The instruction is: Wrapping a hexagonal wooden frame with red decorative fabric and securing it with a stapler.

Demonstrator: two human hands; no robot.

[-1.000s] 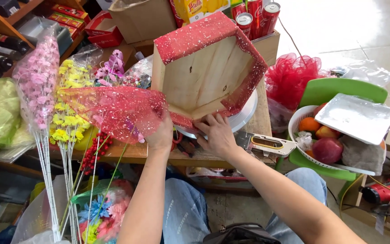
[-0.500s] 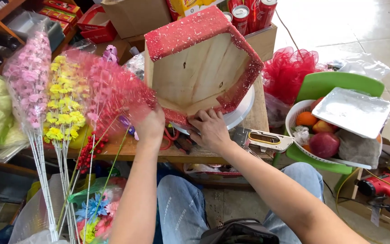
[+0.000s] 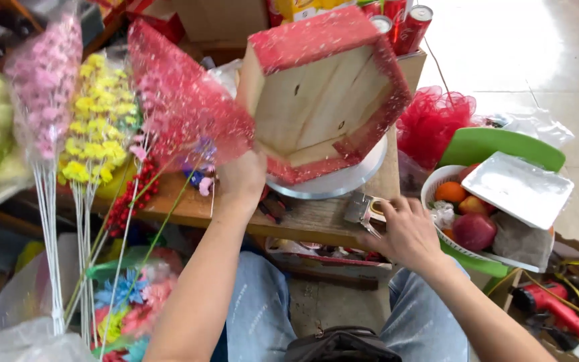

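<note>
The left hand has a closed grip on a sheet of red mesh, now lifted up and spread above and to the left of the grip; 1 s ago the mesh hung lower, across the flowers. The right hand has left the wooden box, where it was resting before, and moved down to the desk edge. Its grip is narrow, the fingers around a small stapler, which lies partly under the hand, approx. at the fingertips. The box, w/ red mesh already on its edges, stands tilted on a round turntable, above and between both grips. So, in my judgement, fixing a further mesh piece is in hand.
</note>
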